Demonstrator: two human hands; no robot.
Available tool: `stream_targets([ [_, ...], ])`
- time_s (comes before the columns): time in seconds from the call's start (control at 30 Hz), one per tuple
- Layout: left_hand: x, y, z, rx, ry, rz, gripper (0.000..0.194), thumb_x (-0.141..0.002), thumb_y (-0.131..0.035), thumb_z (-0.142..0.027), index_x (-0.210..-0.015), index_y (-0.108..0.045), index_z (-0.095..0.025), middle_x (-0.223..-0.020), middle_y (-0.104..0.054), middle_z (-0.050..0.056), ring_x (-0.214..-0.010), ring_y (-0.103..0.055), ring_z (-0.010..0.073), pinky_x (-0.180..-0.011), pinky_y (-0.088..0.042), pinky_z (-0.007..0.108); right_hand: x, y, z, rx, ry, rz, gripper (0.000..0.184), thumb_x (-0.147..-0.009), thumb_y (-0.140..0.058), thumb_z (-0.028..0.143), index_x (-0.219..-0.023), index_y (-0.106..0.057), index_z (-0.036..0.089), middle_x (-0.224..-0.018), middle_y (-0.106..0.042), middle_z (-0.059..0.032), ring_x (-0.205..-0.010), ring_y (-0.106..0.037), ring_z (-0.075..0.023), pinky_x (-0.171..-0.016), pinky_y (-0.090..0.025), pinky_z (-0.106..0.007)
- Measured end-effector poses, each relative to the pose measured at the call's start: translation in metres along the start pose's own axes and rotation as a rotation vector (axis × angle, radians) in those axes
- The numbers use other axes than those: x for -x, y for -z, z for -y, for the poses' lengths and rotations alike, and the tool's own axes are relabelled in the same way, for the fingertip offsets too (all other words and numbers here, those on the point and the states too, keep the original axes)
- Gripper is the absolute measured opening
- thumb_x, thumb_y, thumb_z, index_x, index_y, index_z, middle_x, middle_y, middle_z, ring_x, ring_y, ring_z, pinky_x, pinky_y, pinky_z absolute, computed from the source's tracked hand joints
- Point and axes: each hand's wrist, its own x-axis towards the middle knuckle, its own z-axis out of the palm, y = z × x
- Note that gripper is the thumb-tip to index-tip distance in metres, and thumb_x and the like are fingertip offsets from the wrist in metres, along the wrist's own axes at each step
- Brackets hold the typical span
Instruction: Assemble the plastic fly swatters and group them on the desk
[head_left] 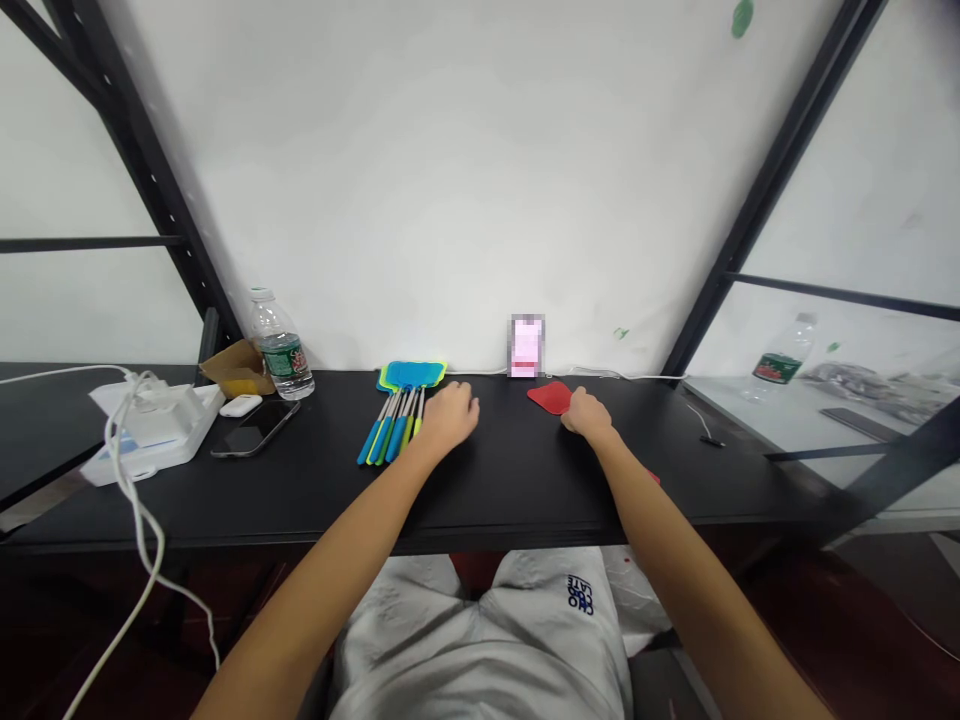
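My right hand is closed at the edge of a flat red fly swatter, whose rounded head lies on the black table. Another bit of red shows past my forearm; my hand and arm hide what lies between. Over the table, my left hand has loosely bent fingers, a little apart, with nothing visible in them. Just left of it lies a row of several fly swatters with blue and yellow-green heads, thin metal shafts and blue or green handles pointing toward me.
A phone with a lit screen leans on the back wall. To the left are a water bottle, a dark phone, a white case, a small carton and a white power strip with cables. A short cable lies right.
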Motion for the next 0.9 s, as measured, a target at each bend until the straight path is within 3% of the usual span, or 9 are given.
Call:
stream_targets([
  [0.13, 0.006, -0.012, -0.013, 0.119, -0.205, 0.082, 0.021, -0.093, -0.045, -0.033, -0.084, -0.059, -0.020, -0.090, -0.065, 0.006, -0.085, -0.061, 0.0191, -0.070, -0.044, 0.028, 0.001, -0.002, 0.001, 0.007, 0.039, 0.003, 0.048, -0.077, -0.063, 0.015, -0.121, -0.047, 0.006, -0.113, -0.060, -0.0243, -0.107, -0.063, -0.0334, -0.083, -0.049, -0.038],
  [0.23, 0.007, -0.016, -0.013, 0.194, -0.270, 0.116, 0.022, -0.092, -0.046, -0.034, -0.080, -0.058, -0.021, -0.085, -0.065, 0.004, -0.081, -0.060, 0.0182, -0.065, -0.041, 0.027, 0.003, -0.003, 0.003, 0.020, 0.113, -0.012, 0.041, -0.076, -0.060, 0.013, -0.116, -0.050, 0.010, -0.108, -0.062, -0.0192, -0.102, -0.064, -0.0311, -0.078, -0.048, -0.035],
  [0.43, 0.007, -0.016, -0.010, 0.230, -0.282, 0.143, 0.023, -0.091, -0.047, -0.034, -0.079, -0.060, -0.020, -0.082, -0.067, 0.004, -0.077, -0.060, 0.0181, -0.063, -0.039, 0.027, 0.013, -0.008, 0.018, 0.107, 0.358, -0.163, 0.017, -0.084, -0.050, 0.014, -0.099, -0.057, 0.016, -0.103, -0.059, -0.0123, -0.092, -0.060, -0.0244, -0.074, -0.043, -0.032],
  [0.73, 0.006, -0.017, -0.011, 0.182, -0.260, 0.211, 0.025, -0.091, -0.048, -0.037, -0.081, -0.064, -0.020, -0.084, -0.069, 0.006, -0.076, -0.063, 0.0187, -0.068, -0.046, 0.028, 0.040, -0.018, 0.051, 0.166, 0.881, -0.444, 0.016, -0.086, -0.051, 0.013, -0.097, -0.061, 0.017, -0.098, -0.056, -0.0109, -0.093, -0.047, -0.0249, -0.079, -0.035, -0.034],
  [0.9, 0.008, -0.020, -0.013, 0.164, -0.283, 0.223, 0.020, -0.090, -0.050, -0.032, -0.096, -0.065, -0.021, -0.100, -0.070, 0.007, -0.090, -0.065, 0.0212, -0.080, -0.050, 0.031, 0.047, -0.020, 0.056, 0.032, 1.037, -0.620, 0.016, -0.088, -0.047, 0.014, -0.093, -0.062, 0.018, -0.090, -0.056, -0.0100, -0.087, -0.045, -0.0245, -0.078, -0.035, -0.036],
])
